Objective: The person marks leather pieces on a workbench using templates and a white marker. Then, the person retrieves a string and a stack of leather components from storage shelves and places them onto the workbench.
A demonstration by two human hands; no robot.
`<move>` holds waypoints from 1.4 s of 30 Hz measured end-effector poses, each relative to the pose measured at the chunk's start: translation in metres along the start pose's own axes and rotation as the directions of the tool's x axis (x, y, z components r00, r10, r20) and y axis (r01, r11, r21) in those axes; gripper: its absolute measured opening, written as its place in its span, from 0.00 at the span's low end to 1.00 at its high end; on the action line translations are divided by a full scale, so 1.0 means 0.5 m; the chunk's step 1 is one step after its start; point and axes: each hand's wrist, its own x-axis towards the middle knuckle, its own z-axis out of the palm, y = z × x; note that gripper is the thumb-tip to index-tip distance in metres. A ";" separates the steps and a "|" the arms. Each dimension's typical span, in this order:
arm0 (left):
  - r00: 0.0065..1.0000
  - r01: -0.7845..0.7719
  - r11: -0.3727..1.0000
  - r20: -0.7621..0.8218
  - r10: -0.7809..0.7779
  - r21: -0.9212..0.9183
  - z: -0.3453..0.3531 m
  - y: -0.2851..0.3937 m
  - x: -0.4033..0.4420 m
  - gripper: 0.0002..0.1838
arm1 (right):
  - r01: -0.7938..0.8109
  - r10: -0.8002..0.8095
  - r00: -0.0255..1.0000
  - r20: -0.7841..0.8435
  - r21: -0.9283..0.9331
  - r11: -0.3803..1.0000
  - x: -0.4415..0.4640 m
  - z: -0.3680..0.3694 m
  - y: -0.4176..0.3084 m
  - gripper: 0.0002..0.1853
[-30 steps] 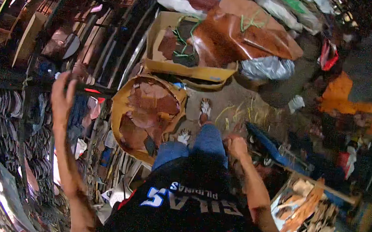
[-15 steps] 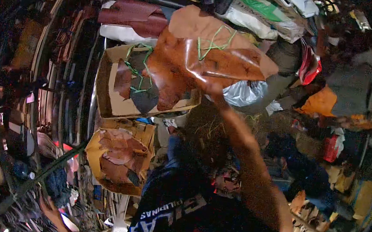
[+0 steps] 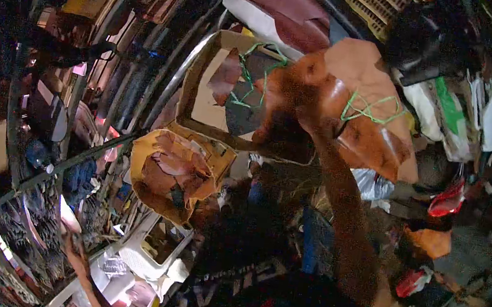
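My right hand [image 3: 311, 117] reaches up to a stack of brown leather [image 3: 377, 146], its fingers closed on the lifted edge of a glossy, reddish-brown leather piece [image 3: 289, 88]. Shadow and blur hide part of this grip. Green cord [image 3: 376, 110] lies in loops over the leather. Left of it stands a cardboard box [image 3: 195, 94] with dark and brown leather scraps inside, and more green cord [image 3: 241, 69] over them. Low on the left, my left hand [image 3: 73, 241] has its fingers stretched out beside a pale scrap [image 3: 69, 214] and piled dark strips.
Nearer my body, an opened carton [image 3: 137, 186] holds brown scraps. A dark bar [image 3: 60, 171] slants across the left side. White plastic goods [image 3: 149, 252] sit at the lower left. Behind are a maroon roll [image 3: 284, 3], a yellow crate [image 3: 368, 5] and a silvery bag [image 3: 371, 185].
My view has turned, so the leather and boxes sit further right. The leather's left edge is now lifted and folded in my right hand. My left hand has moved up in view.
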 end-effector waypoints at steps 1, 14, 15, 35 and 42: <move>0.995 0.079 0.982 0.039 -0.087 0.174 -0.004 -0.013 -0.040 0.26 | 0.009 -0.009 1.000 0.005 -0.068 0.998 0.046 0.019 0.029 0.20; 0.916 0.234 0.863 0.195 -0.350 0.448 0.234 -0.111 -0.138 0.23 | 0.197 -0.138 0.980 0.140 -0.725 0.660 0.221 0.122 0.077 0.16; 0.910 0.260 0.872 0.197 -0.365 0.415 0.247 -0.115 -0.145 0.23 | 0.211 -0.143 0.977 0.155 -0.703 0.679 0.216 0.149 0.058 0.15; 0.552 0.833 0.279 0.744 -0.376 -0.477 0.470 0.260 -0.275 0.31 | 0.218 -0.394 0.543 0.741 0.328 0.919 -0.748 0.459 -0.500 0.11; 0.796 0.578 -0.034 0.572 -0.197 -0.816 0.239 0.099 -0.383 0.14 | 0.330 -0.171 0.160 0.972 0.111 0.938 -0.917 0.410 -0.592 0.13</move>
